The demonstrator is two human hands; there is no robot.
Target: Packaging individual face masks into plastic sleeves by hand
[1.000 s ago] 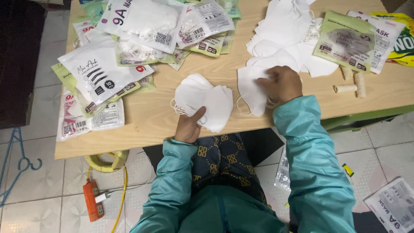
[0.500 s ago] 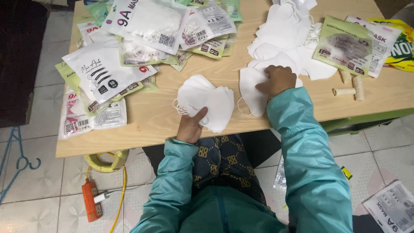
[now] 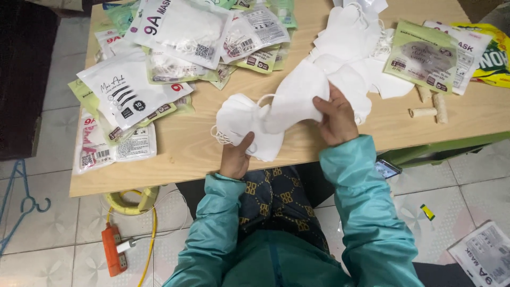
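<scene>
Head view: wooden table (image 3: pixel 186 143), seen from above.
Right hand (image 3: pixel 333 118): now lifted, fingers pinching a white mask (image 3: pixel 297 98), carried toward nine o'clock since before.
Left hand (image 3: pixel 237 157): stays flat, fingers spread on the small mask stack (image 3: pixel 239 119).
Loose mask heap (image 3: pixel 350 37): at one o'clock.

A white folded face mask (image 3: pixel 297 98) is lifted, tilted, above the desk's near edge; just beside it, a small stack of white masks (image 3: pixel 241 125) lies flat.
</scene>
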